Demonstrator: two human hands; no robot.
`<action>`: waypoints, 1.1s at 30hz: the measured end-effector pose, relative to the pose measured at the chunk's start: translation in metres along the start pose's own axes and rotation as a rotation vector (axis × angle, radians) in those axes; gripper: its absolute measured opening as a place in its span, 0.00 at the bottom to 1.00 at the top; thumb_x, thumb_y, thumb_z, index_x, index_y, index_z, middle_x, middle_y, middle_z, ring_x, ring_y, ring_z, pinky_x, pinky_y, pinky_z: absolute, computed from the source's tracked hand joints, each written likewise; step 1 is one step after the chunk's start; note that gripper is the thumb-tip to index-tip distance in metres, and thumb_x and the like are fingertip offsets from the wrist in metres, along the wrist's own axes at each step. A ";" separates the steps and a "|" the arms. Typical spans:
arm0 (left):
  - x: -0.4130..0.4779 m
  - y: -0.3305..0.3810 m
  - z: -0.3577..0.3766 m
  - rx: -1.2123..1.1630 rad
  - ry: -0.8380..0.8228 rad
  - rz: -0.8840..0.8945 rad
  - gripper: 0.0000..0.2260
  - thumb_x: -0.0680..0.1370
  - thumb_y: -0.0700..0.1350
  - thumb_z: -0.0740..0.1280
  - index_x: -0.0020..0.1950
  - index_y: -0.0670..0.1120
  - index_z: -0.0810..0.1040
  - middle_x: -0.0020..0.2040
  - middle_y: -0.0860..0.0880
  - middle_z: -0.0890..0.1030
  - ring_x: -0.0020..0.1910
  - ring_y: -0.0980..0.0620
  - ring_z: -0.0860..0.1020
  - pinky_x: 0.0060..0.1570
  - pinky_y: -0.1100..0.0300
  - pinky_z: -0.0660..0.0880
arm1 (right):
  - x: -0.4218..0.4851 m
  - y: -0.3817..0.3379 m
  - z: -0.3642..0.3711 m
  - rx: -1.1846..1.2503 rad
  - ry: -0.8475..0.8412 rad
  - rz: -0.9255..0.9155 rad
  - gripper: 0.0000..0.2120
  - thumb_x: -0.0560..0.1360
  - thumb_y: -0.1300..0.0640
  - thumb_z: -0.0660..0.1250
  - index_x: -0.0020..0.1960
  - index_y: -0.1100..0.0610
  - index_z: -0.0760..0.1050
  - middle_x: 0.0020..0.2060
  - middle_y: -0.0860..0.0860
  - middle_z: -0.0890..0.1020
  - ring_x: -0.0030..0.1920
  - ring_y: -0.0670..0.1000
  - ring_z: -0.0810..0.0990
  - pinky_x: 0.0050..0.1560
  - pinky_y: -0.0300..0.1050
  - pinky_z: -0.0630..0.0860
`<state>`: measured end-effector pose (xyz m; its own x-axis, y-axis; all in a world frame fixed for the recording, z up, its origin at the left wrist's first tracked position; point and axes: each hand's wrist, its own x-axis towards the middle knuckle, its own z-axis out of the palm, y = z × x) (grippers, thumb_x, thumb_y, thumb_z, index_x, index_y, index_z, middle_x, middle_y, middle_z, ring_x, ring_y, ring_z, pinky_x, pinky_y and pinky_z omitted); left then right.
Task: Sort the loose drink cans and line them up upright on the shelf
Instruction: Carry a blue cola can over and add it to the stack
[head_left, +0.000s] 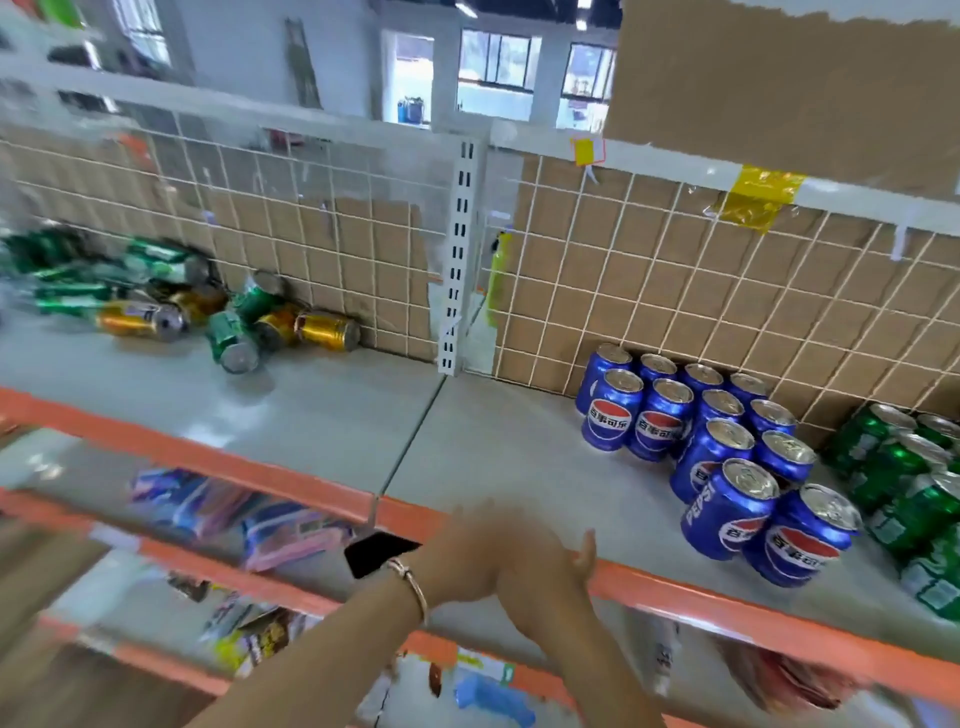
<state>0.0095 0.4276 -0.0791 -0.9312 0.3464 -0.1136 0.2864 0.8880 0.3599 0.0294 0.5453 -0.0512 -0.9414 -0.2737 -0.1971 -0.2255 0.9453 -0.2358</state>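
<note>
A loose heap of green and gold cans (228, 322) lies on its sides at the back left of the grey shelf (337, 415), blurred toward the far left. On the right, several blue Pepsi cans (727, 441) stand upright in two rows running from the wire back to the front. Green cans (904, 483) stand in rows beside them at the right edge. My left hand (467, 556), a bracelet on its wrist, hovers empty over the shelf's orange front lip, its fingers blurred. My right hand (556, 577) lies against it, thumb up, holding nothing.
A white wire grid backed with cardboard (675, 291) closes the rear, split by a slotted upright post (457, 260). The orange lip (727, 592) runs along the front. Snack packets (270, 530) fill the lower shelves. A cardboard sheet (779, 78) hangs overhead at right.
</note>
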 end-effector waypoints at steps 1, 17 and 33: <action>-0.012 -0.008 -0.004 0.024 0.032 -0.008 0.27 0.78 0.42 0.60 0.76 0.44 0.54 0.74 0.46 0.61 0.75 0.47 0.56 0.73 0.44 0.53 | 0.000 -0.011 0.003 -0.009 -0.019 -0.023 0.29 0.75 0.49 0.44 0.75 0.52 0.59 0.72 0.45 0.65 0.74 0.44 0.58 0.70 0.67 0.36; -0.133 -0.189 -0.051 -0.088 0.383 -0.336 0.28 0.74 0.41 0.65 0.73 0.41 0.62 0.71 0.43 0.66 0.71 0.44 0.63 0.71 0.46 0.60 | 0.061 -0.224 0.033 -0.022 -0.099 -0.387 0.22 0.76 0.52 0.52 0.70 0.49 0.64 0.68 0.44 0.68 0.72 0.45 0.61 0.73 0.64 0.37; -0.191 -0.417 -0.147 -0.059 0.538 -0.389 0.23 0.64 0.39 0.62 0.59 0.38 0.77 0.52 0.42 0.82 0.51 0.44 0.80 0.57 0.65 0.64 | 0.186 -0.456 0.073 0.054 -0.056 -0.409 0.19 0.79 0.53 0.53 0.69 0.46 0.65 0.77 0.48 0.52 0.76 0.49 0.49 0.73 0.60 0.38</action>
<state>0.0349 -0.0530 -0.0715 -0.9512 -0.2089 0.2270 -0.0920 0.8945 0.4375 -0.0245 0.0506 -0.0498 -0.7618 -0.6350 -0.1280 -0.5628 0.7467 -0.3546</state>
